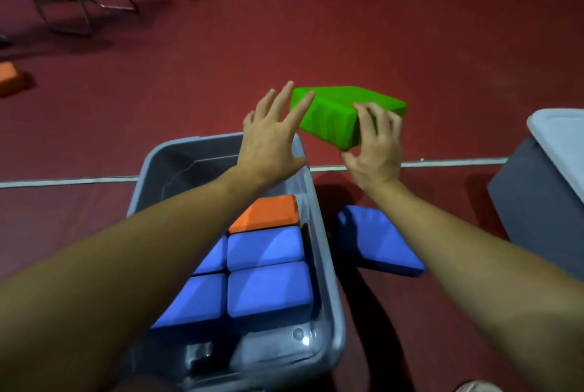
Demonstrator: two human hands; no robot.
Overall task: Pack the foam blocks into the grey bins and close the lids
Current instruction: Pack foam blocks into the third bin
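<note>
Lower centre, the open grey bin (328, 265) holds blue and orange blocks; above it, mid-frame, the green foam block (344, 110) looks light and squashy, best taken by opposite sides; right hand (374, 151) grips its near corner; left hand (271, 135) spread, empty.

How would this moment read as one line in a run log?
right hand: grips green block | left hand: open beside it | grey bin: open, part-filled
</note>
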